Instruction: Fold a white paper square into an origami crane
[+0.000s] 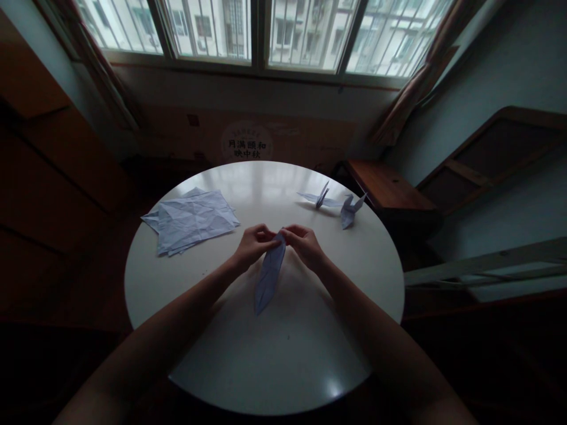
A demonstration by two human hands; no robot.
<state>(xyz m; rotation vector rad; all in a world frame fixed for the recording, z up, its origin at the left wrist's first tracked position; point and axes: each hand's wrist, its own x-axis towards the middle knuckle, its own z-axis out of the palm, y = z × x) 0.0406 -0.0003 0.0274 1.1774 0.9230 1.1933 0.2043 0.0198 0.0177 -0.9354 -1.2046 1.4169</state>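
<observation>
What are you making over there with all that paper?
The person's left hand and right hand both pinch the upper end of a narrow folded paper over a round white table. A pile of creased sheets lies to the left, and two folded paper birds sit to the right.

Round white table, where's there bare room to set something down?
Bare: the near edge, between the forearms; the far middle, between the creased paper sheets and origami cranes. Crowded: where those lie, and the centre, where left hand and right hand pinch folded paper.
</observation>
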